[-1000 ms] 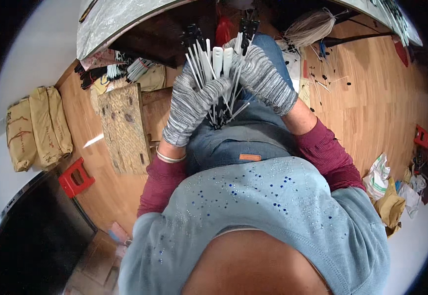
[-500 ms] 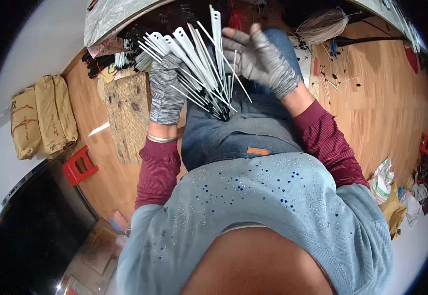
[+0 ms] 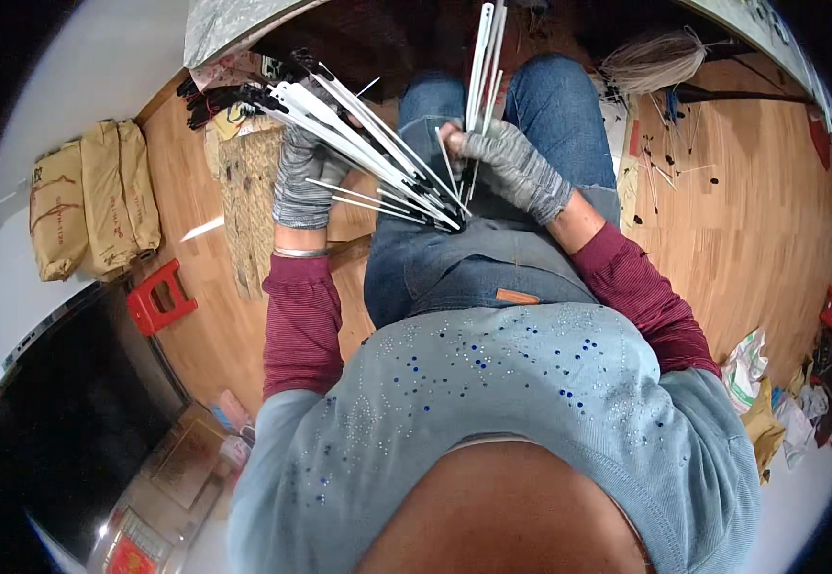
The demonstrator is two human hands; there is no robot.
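Wooden floor point(image 3: 736, 210) below; left hand point(image 3: 304, 172) clamped on fanned white strips point(image 3: 365, 151), right hand point(image 3: 516, 170) apart, clutching smaller bunch point(image 3: 478, 77).

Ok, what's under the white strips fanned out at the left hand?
Under the white strips, part of the gloved left hand shows toward the upper end, and blue jeans at the lower end. The strips hide most fingers and whatever lies directly beneath.

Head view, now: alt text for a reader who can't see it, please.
The gloved left hand holds a fanned bundle of white strips, and the gloved right hand a smaller bunch, over jeans. Tan packages are at left, with wooden floor on both sides.
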